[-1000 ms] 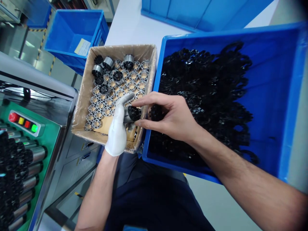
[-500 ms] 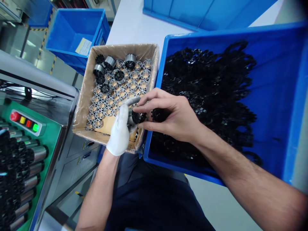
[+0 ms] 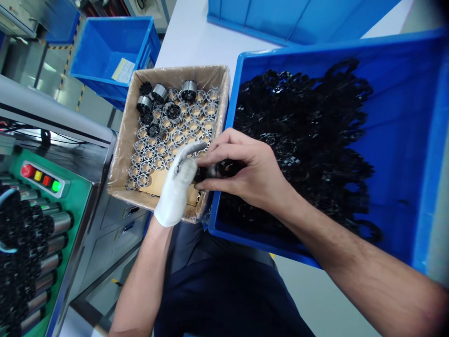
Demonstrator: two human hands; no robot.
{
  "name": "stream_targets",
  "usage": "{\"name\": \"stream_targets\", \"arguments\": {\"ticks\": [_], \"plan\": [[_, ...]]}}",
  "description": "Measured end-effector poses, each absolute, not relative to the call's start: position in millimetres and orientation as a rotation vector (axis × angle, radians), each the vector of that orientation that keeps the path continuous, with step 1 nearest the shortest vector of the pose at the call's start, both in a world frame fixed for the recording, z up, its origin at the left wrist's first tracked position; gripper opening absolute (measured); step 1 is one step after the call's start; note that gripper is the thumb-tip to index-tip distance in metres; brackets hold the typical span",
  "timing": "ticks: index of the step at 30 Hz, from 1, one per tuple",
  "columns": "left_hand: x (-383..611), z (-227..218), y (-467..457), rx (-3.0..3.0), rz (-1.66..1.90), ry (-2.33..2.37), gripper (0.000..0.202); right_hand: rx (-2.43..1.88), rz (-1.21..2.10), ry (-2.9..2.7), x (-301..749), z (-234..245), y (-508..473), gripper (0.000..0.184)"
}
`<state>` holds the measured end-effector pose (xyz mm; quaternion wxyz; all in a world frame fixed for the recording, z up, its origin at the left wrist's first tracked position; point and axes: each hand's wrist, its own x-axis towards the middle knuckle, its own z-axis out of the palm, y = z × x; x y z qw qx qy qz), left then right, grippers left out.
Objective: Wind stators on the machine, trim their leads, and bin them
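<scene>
Over the near right corner of the carton, my right hand point(image 3: 250, 164), bare, pinches a metal core with black plastic ends point(image 3: 211, 171) between thumb and fingers. A dark piece point(image 3: 229, 166), probably a black plastic end cap, sits within the curl of that hand, partly hidden. My left hand point(image 3: 173, 192), in a white glove with grey-stained fingertips, is right beside the core. Its thumb is raised and its index finger stretched out, apart from each other. Whether its hidden fingers touch the core I cannot tell.
A plastic-lined carton point(image 3: 119, 161) holds rows of metal ring cores, several with black caps. At right, a large blue bin point(image 3: 400, 154) contains piled black plastic rings. Another blue bin point(image 3: 105, 37) stands behind. Left is a green machine panel point(image 3: 79, 189) with buttons and rows of cores.
My left thumb has lifted off the core, and the left fingers have loosened around it. The core has turned and now sits in my right fingers. My view has shifted slightly.
</scene>
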<state>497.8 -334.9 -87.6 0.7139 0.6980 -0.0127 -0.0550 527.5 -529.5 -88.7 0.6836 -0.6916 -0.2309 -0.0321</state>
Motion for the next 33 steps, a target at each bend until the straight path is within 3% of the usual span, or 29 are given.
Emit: {"name": "stream_targets", "arguments": {"ticks": [6,9,13,16,19,23,28,33], "plan": [[501,-68,-329,1.986,0.108,-0.091,0.021,-1.411,0.286,-0.335,532,-80,-531,0.059],[489,-43,-311,2.361,-0.171,-0.116,0.030,-1.204,0.493,-0.029,536,-73,-534,0.038],[487,-13,-276,2.712,-0.415,-0.284,0.056,-1.064,0.535,0.122,538,-64,-535,0.033],[503,-6,-255,3.162,-0.407,-0.184,0.039,-1.083,0.546,0.014,535,-61,-534,0.038],[519,-12,-246,3.456,-0.718,-0.188,0.032,-1.114,0.537,-0.040,532,-61,-535,0.037],[527,-24,-240,3.534,-0.799,-0.199,0.030,-1.151,0.436,-0.060,534,-63,-538,0.028],[530,-33,-234,3.537,-0.768,-0.121,0.035,-1.101,0.453,-0.060,537,-65,-538,0.038],[519,-21,-239,3.514,-0.805,-0.144,0.031,-0.983,0.532,-0.144,535,-65,-537,0.028]]}}
